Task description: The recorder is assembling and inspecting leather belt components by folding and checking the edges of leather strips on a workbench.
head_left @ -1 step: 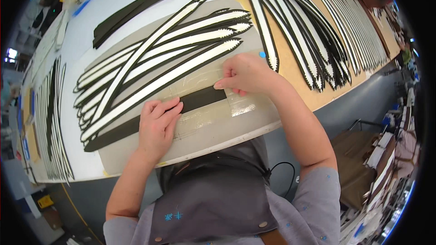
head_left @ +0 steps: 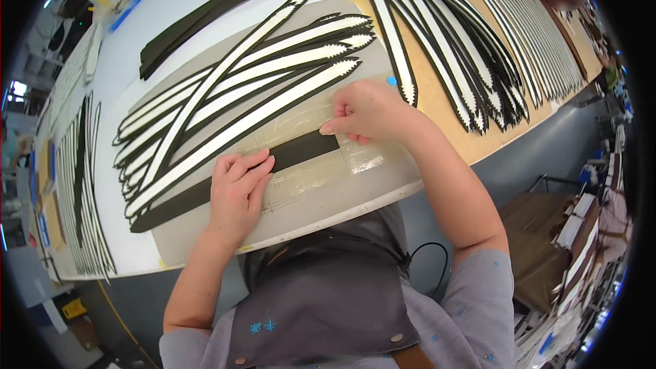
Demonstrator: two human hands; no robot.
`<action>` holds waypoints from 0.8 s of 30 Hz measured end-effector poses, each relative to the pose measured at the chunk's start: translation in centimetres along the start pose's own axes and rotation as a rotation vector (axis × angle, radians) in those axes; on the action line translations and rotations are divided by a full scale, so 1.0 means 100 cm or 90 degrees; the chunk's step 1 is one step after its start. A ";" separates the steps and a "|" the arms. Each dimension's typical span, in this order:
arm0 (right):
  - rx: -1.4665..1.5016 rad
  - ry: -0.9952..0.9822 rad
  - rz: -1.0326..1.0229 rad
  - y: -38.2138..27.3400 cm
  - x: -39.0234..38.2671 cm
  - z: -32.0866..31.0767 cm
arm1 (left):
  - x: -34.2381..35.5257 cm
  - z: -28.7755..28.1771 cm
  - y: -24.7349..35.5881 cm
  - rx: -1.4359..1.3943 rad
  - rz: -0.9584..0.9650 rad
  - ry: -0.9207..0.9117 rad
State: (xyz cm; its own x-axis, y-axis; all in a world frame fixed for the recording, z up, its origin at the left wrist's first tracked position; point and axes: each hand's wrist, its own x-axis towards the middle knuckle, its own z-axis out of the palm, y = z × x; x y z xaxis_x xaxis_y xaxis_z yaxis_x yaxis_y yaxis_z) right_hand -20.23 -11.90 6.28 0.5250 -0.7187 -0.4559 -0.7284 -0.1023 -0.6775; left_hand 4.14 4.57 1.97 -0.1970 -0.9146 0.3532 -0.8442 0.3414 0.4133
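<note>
A long dark strip (head_left: 304, 148) lies diagonally on a grey mat (head_left: 314, 198) over patches of shiny clear tape (head_left: 362, 162). My left hand (head_left: 240, 184) rests open on the strip, fingertips pressing on it, fingers slightly bent. My right hand (head_left: 362, 113) is closed at the strip's right end, thumb on top and the other fingers curled, some partly hidden. Just behind the strip lie several black-edged white strips (head_left: 301, 89) with toothed tips, crossing one another. A small blue disc (head_left: 391, 80) sits beside my right hand.
A stack of plain dark strips (head_left: 198, 17) lies at the back left. More black-and-white strips (head_left: 444, 61) and rows of narrow strips (head_left: 533, 41) cover a tan board on the right. Narrow strips (head_left: 85, 178) lie at the far left. Brown material (head_left: 526, 253) is below the table edge at right.
The whole view has shifted very slightly. Both hands stay in place on the dark strip.
</note>
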 end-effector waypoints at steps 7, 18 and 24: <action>0.102 0.057 -0.067 0.020 -0.015 -0.006 | 0.005 0.002 0.005 -0.008 -0.009 0.001; -0.029 0.447 0.010 0.112 -0.080 -0.045 | 0.002 0.001 0.004 -0.055 -0.032 0.026; 0.077 0.380 0.035 0.096 -0.080 -0.026 | 0.001 -0.002 0.002 -0.066 -0.039 0.023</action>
State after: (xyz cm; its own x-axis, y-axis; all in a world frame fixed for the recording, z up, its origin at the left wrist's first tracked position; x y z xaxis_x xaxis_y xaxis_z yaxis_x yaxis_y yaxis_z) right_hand -32.52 -8.90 4.90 0.1244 -0.9857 -0.1134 -0.6745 -0.0002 -0.7383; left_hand 4.05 4.62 2.21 -0.1273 -0.9266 0.3538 -0.7975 0.3078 0.5190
